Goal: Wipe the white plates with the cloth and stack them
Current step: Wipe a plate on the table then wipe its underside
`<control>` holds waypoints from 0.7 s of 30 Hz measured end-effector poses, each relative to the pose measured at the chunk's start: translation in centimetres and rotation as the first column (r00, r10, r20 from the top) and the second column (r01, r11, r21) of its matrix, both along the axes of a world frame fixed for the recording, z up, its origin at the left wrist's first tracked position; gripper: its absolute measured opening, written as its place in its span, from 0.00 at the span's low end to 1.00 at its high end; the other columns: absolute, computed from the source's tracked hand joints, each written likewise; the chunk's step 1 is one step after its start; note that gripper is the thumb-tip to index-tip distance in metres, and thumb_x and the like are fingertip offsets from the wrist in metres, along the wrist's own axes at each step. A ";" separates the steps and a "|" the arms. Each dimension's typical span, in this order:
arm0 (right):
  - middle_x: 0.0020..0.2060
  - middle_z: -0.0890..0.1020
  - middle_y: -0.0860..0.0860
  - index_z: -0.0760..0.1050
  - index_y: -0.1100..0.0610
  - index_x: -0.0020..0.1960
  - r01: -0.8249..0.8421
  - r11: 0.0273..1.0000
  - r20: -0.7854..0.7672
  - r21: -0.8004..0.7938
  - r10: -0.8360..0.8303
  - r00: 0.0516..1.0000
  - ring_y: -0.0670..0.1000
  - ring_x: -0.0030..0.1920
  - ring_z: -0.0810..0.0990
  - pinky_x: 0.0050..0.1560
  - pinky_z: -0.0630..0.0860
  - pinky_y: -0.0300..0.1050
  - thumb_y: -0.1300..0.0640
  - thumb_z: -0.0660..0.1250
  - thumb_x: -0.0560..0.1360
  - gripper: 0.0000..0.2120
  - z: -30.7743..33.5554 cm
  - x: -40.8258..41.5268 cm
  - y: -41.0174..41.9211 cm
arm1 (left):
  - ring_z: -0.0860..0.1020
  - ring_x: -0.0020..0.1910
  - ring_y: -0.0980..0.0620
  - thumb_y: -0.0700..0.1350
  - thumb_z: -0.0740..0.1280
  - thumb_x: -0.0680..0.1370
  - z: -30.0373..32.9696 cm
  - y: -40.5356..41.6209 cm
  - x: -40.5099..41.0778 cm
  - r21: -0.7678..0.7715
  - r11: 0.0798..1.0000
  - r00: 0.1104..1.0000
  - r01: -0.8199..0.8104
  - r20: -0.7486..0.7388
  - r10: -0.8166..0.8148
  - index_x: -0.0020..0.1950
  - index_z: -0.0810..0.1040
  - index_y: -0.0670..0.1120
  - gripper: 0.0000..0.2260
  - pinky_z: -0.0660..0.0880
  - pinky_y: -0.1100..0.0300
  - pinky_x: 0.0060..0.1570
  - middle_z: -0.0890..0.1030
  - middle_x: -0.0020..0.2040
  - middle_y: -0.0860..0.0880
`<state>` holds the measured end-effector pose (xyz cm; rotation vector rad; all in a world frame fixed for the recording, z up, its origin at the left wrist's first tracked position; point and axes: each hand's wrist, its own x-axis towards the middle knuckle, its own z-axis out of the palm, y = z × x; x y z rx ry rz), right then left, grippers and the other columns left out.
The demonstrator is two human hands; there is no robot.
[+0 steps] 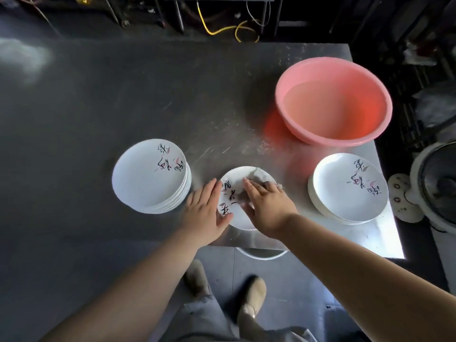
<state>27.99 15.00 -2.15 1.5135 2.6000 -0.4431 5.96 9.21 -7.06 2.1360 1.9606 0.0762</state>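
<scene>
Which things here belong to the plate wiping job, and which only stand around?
Job: middle plate, cloth, left stack, right stack, left hand, right hand.
Around: pink basin, yellow cable, appliance at the right edge.

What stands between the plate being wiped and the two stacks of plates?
Nothing visible. The plate lies under both hands, with the cloth on it. Bare table separates it from the left stack, and bare table separates it from the right stack. The pink basin stands farther back.
</scene>
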 end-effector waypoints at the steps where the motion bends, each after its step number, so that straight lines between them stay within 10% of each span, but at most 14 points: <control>1: 0.84 0.59 0.47 0.50 0.52 0.86 -0.032 0.999 0.065 -0.001 0.032 0.997 0.66 0.81 0.56 0.81 0.53 0.61 0.37 0.49 0.85 0.35 -0.7 -0.4 -0.5 | 0.54 0.84 0.46 0.69 0.52 0.80 -0.7 0.0 -0.4 -0.016 0.999 0.999 0.046 -0.006 -0.046 0.86 0.50 0.48 0.41 0.58 0.43 0.80 0.52 0.86 0.49; 4: 0.85 0.50 0.49 0.50 0.55 0.85 -0.037 0.997 0.083 0.070 0.031 0.996 0.65 0.83 0.35 0.82 0.36 0.64 0.36 0.47 0.83 0.37 -1.8 -0.7 -1.7 | 0.48 0.85 0.49 0.70 0.46 0.82 -2.3 0.0 -0.9 0.023 0.995 0.995 0.094 -0.024 -0.094 0.87 0.48 0.47 0.40 0.53 0.42 0.82 0.45 0.87 0.51; 9: 0.85 0.43 0.52 0.48 0.59 0.86 -0.089 0.993 0.109 -0.071 0.096 0.989 0.54 0.83 0.32 0.81 0.31 0.51 0.29 0.40 0.79 0.46 -2.8 -0.2 -1.7 | 0.50 0.85 0.48 0.71 0.48 0.82 -2.9 0.1 -1.0 0.086 0.990 0.993 0.115 0.008 -0.116 0.87 0.49 0.48 0.40 0.56 0.40 0.81 0.47 0.87 0.50; 21: 0.82 0.29 0.48 0.30 0.51 0.83 -0.440 0.872 0.152 -0.214 0.475 0.867 0.55 0.80 0.24 0.83 0.36 0.57 0.24 0.30 0.75 0.45 -2.4 0.9 -1.4 | 0.49 0.85 0.47 0.74 0.47 0.81 -2.7 0.4 -1.0 0.055 0.990 0.990 0.131 -0.054 -0.128 0.87 0.47 0.46 0.43 0.53 0.41 0.82 0.45 0.87 0.50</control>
